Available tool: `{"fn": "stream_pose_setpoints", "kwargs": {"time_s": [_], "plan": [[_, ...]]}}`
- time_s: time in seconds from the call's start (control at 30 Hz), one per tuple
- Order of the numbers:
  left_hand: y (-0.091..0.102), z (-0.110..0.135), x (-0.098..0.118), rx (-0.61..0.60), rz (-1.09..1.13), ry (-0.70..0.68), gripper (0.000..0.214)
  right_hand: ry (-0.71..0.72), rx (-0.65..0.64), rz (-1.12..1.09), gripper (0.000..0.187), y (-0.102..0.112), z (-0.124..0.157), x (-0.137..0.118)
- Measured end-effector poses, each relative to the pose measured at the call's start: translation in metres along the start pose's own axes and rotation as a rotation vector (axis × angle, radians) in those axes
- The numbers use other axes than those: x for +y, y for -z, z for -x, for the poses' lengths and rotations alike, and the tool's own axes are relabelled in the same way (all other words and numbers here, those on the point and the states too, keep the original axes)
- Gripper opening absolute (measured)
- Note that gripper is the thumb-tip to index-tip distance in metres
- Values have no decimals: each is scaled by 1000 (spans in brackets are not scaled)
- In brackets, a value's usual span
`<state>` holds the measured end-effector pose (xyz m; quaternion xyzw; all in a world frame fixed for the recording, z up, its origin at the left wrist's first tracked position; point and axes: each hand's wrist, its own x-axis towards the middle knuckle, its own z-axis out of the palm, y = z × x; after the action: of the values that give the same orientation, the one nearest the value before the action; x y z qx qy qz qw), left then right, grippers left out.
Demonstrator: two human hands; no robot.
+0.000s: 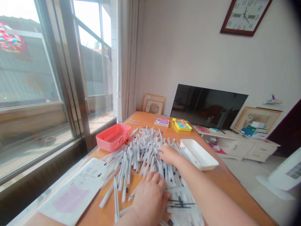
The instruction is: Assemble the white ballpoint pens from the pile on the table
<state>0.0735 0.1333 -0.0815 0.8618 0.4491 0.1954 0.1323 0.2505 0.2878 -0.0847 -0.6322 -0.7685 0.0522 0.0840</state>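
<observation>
A wide heap of clear-barrelled pens, several with black tips or caps, spreads over the wooden table. My left hand lies palm down on the near part of the heap, its fingers stretched forward over the pens. Farther in, my right hand reaches into the heap from the right with bent fingers. Its fingertips are among the pens, and whatever they grip is hidden. Close to my right forearm, clear plastic packaging lies with thin black sticks on it.
Left of the heap stands a pink tray; right of it, a white tray. A marked paper bag lies at the near left. Toward the far end are a colourful booklet, a yellow box and a single pen.
</observation>
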Motion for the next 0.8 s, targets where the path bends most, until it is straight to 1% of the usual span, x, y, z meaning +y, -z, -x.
{"fn": "stream_pose_setpoints", "kwargs": {"time_s": [0.13,0.27,0.4,0.5,0.57,0.63,0.67,0.8], "plan": [[2,-1,1,-22,0,-32,26,3,32,-22,32,-3,-18,4],[6,0,4,-55,10,-78,19,-6,91,-68,31,1,-22,9],[9,1,6,-70,23,-122,15,-48,129,-96,31,12,-10,23],[9,0,7,-78,20,-146,13,-120,93,-104,33,19,8,35],[8,0,7,-71,20,-150,13,-158,49,-116,30,19,20,39],[8,0,7,-66,29,-156,13,-184,16,-130,23,17,30,37],[8,0,7,-66,34,-161,13,-198,7,-136,22,15,34,35],[12,2,9,-85,51,-178,14,-276,20,-149,29,7,37,19]]}}
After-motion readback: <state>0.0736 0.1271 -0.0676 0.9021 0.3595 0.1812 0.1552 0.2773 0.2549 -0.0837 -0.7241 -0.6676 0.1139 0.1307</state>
